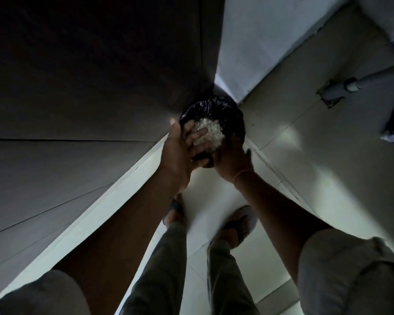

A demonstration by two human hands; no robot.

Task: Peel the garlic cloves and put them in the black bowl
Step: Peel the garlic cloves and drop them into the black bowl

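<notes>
- Pale tiled floor [293,155], dim light; dark panelled cabinet side [77,87] on left, white wall far right.
- Bin w/ black plastic liner [216,105] stood in far corner where cabinet met wall.
- Black bowl [201,159] was held up btwn both hands, just near side of bin, approx. over its rim; only a dark rounded edge showed.
- Pale flaky heap [210,131], prob. garlic skins, sat at bowl/liner boundary; couldn't tell which of the two it lay in.
- Left hand [180,151]: thumb up, fingers [197,134] straight and spread, lying across near-left part of heap.
- Right hand [231,162]: wrapped round bowl's right side from below, back of hand to camera; fingertips hidden. Thin band [243,173] at wrist.
- Person's feet in sandals [239,226] on floor, near side of bin.
- Grey pipe fitting [341,88] on floor, far right, well apart from bin.
</notes>
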